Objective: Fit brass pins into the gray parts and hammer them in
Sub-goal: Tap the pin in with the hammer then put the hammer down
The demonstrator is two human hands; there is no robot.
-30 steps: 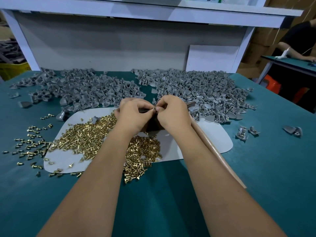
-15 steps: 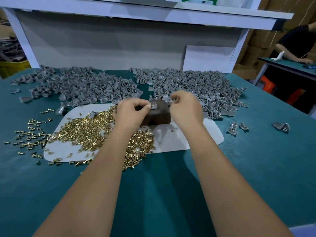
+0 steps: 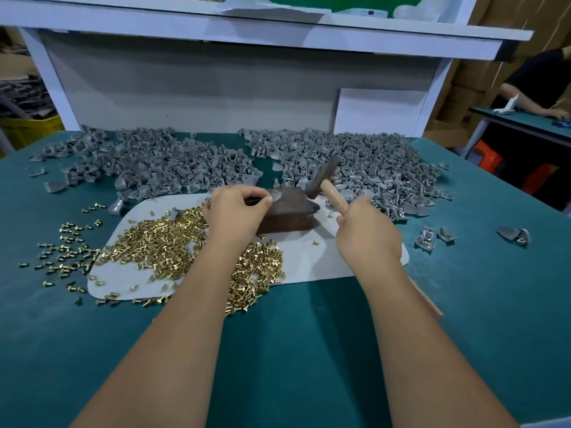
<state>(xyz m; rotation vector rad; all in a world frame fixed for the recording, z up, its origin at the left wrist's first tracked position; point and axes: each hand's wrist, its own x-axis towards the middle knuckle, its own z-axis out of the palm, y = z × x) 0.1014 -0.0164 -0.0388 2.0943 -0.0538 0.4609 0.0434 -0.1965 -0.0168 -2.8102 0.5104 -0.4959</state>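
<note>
**Pin sitting in the part, hammer in hand**

My left hand (image 3: 238, 208) is pinching a gray part (image 3: 276, 196) down on top of the dark block (image 3: 287, 216), with a brass pin (image 3: 269, 199) poking up out of it right at my fingertips. My right hand (image 3: 367, 233) is wrapped around the wooden handle of the hammer (image 3: 321, 180), and the metal head is tilted up just behind and right of the block, not touching the part.

The block sits on a white mat (image 3: 312, 257) on the green table (image 3: 278, 350). The pile of loose pins (image 3: 160, 242) covers the left half of the mat, right under my left wrist, and a bunch have spilled off onto the table further left. Behind the mat are two big heaps of gray parts, one at back left (image 3: 148, 162) and one at back right (image 3: 370, 162); the hammer head hangs over the front edge of the right one. A few parts (image 3: 432, 237) lie on their own to the right of the mat, with what looks like brass already in them, though they're too small to be sure. Another person (image 3: 537, 84) is at a table off at far right.
</note>
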